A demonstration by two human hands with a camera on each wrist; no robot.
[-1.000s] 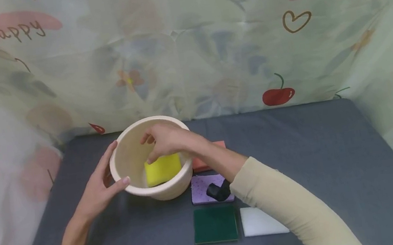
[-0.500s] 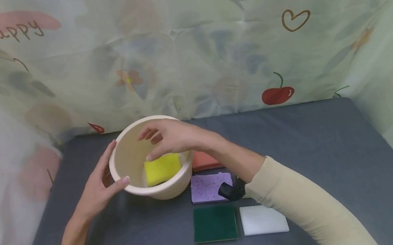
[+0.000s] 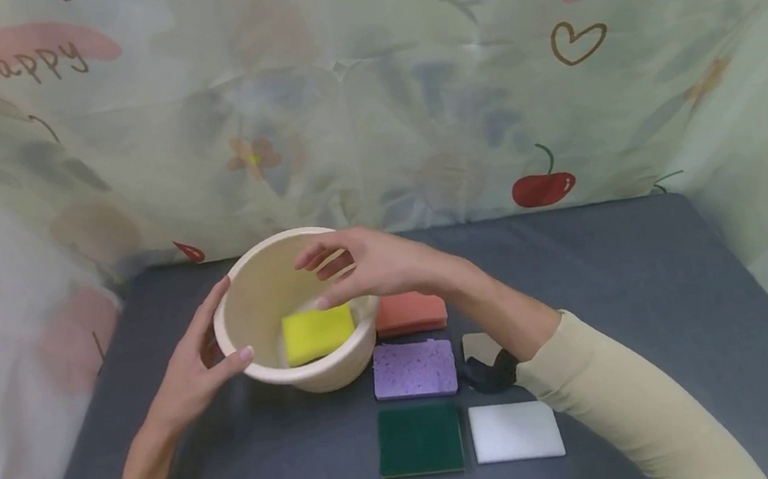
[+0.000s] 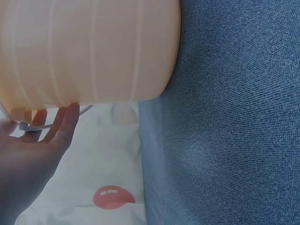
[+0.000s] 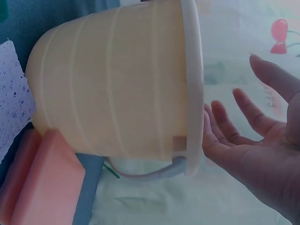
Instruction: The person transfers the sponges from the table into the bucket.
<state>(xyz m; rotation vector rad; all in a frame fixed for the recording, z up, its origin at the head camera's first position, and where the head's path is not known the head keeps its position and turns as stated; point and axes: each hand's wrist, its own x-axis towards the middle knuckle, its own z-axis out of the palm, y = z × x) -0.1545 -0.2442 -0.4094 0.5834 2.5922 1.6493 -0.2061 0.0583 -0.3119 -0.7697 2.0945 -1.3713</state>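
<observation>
RH [image 3: 383, 262] shifted right, fingers wide | LH [image 3: 189, 373] grips cream bkt [image 3: 332, 374] | yel sponge [image 3: 319, 335] inside

Left hand [image 3: 192, 373] gripping, right hand [image 3: 380, 263] loose.
The left thumb [image 3: 230, 365] spreads away from the left fingers [image 4: 65, 126]; the right fingers [image 5: 254, 114] bend gently, right thumb [image 5: 274, 77] apart, right forearm [image 3: 492, 302] slanting inward.

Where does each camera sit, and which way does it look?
Head: on the head, looking forward and down at the bucket; left hand, right hand and sleeves show.
Left wrist: on that wrist, facing the bucket's outside and table; left hand shows.
Right wrist: on that wrist, facing the bucket's outside; right hand shows.
Shared: head and right wrist both see the purple sponge.
</observation>
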